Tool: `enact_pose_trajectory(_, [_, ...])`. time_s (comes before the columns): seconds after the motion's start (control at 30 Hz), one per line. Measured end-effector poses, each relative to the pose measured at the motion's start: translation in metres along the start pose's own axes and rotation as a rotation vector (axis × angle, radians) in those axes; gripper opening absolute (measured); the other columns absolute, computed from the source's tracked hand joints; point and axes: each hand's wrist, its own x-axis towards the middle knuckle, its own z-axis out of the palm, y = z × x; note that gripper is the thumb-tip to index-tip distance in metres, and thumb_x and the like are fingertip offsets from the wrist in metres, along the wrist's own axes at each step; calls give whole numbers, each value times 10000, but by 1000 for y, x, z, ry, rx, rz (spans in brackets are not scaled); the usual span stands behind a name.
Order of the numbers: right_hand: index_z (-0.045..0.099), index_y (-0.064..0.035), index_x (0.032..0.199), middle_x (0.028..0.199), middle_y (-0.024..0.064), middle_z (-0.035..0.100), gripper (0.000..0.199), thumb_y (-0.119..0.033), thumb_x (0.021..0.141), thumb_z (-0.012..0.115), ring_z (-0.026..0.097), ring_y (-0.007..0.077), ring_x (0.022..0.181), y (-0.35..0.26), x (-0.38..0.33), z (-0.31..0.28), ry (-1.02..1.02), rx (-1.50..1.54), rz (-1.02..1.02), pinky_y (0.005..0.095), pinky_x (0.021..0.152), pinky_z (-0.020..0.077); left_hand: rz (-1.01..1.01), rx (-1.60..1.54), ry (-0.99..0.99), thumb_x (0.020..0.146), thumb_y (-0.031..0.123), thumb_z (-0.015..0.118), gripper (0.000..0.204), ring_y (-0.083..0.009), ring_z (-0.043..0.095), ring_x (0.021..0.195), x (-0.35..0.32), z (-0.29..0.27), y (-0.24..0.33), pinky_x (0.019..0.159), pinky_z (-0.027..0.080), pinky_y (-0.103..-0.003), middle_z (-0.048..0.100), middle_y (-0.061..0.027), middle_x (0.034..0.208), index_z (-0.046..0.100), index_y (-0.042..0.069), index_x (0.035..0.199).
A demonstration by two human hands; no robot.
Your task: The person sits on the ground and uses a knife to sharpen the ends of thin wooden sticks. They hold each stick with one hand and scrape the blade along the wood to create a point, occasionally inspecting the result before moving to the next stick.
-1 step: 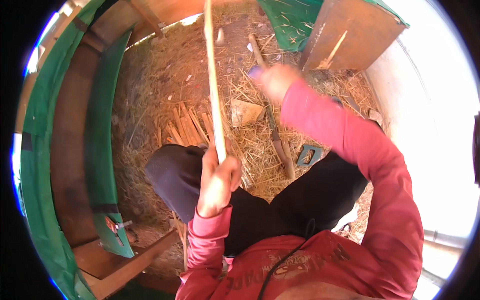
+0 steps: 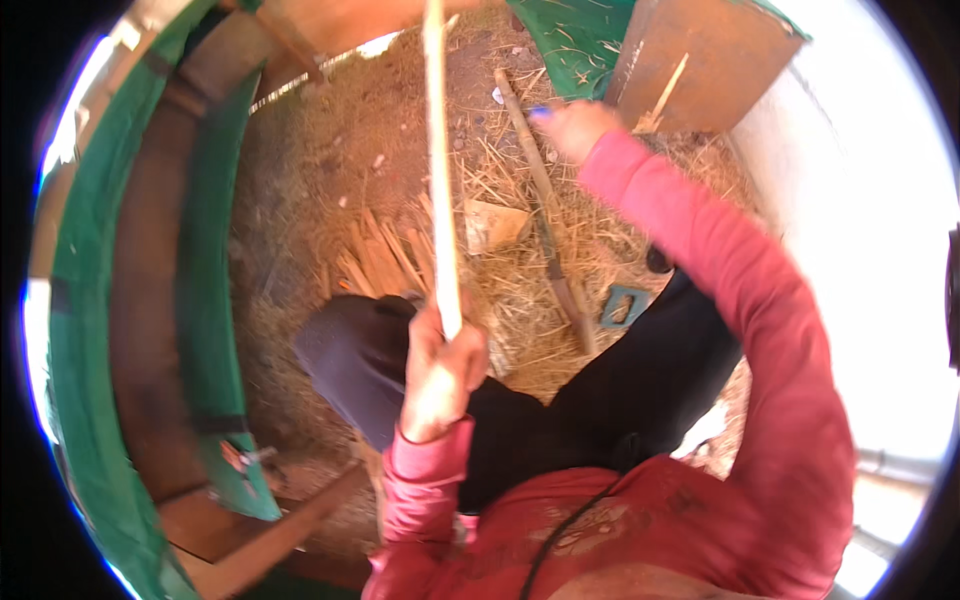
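Observation:
My left hand (image 2: 440, 365) is closed around the lower end of a long pale wooden stick (image 2: 438, 180), which rises nearly upright past the top of the view. Farther out on the right, my right hand (image 2: 582, 130) is closed, blurred by motion. A small blue end (image 2: 541, 113) sticks out of it; the rest of that object is hidden, so its kind cannot be told. The right hand is apart from the stick. Below it, a long brown pole (image 2: 535, 170) lies across the straw.
Split wood pieces (image 2: 375, 260) and a wooden block (image 2: 495, 226) lie ahead of my knees. A teal handle-shaped piece (image 2: 623, 307) rests by my right leg. Green-covered boards (image 2: 205, 280) stand left, a wooden panel (image 2: 690, 75) at far right, and a white wall (image 2: 850, 200) beyond.
My right hand has moved a little farther away and to the right. The left hand keeps its grip on the stick; the whole view has shifted slightly.

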Motion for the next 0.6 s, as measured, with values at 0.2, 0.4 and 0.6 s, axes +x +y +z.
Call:
enact_pose_trajectory(0.2, [565,-43,996,611,175,597,401,-437,1019,494,644,375,562,-17,-67,-50,393,496,-197,459,521,492,-89,-54,-54,841,52,470,182,-76,291,298,22,2,21,305,232,-222,345,31,462,411,94,1007])
enact_pose_trajectory(0.4, [536,-52,1069,555,167,565,317,-363,1005,538,598,365,485,-71,-98,-8,175,597,-602,463,448,463,-241,-97,-163,851,31,455,216,-103,308,317,37,-8,36,316,268,-234,371,-9,483,400,89,1051])
enact_pose_trajectory(0.6, [490,-35,1186,692,161,641,306,-241,974,571,636,400,609,-85,-93,-8,-11,578,-637,477,525,492,-315,-555,-376,796,20,432,278,-102,277,324,42,-32,17,324,230,-248,346,-22,484,428,127,1052])
